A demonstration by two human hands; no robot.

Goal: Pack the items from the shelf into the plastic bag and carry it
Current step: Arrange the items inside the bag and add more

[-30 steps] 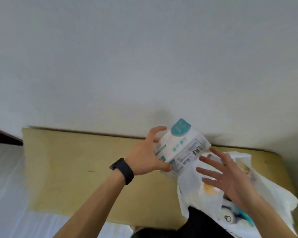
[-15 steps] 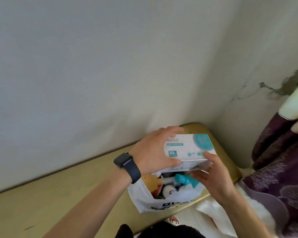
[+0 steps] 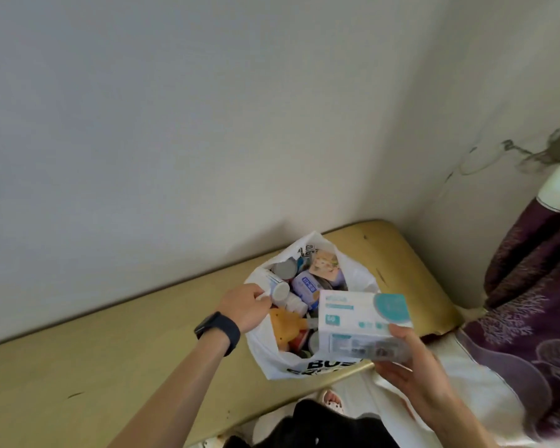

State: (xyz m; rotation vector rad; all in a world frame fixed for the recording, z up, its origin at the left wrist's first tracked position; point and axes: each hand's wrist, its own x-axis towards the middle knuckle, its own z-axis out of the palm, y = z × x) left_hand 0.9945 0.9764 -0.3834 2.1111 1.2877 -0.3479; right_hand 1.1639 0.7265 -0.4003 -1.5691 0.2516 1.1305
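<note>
A white plastic bag [image 3: 274, 363] with black lettering stands open on the yellow wooden shelf [image 3: 117, 357], near its right end. Inside lie several items: a white bottle [image 3: 277, 287], a purple packet [image 3: 304, 287] and an orange toy [image 3: 283, 326]. My left hand [image 3: 244, 305], with a black watch on the wrist, pinches the bag's left rim. My right hand [image 3: 411, 360] grips a white and teal box [image 3: 359, 321] from below, holding it over the bag's right side. The box hides part of the bag's contents.
Grey walls meet in a corner behind the shelf's right end. A purple patterned blanket [image 3: 530, 318] and white bedding [image 3: 401, 412] lie to the right. Below the shelf edge, a sandalled foot [image 3: 332, 400] shows on the floor.
My left hand let go of the box and took the bag's left rim. The box now rests in my right hand alone, lower and further right over the bag. The view tilted down.
</note>
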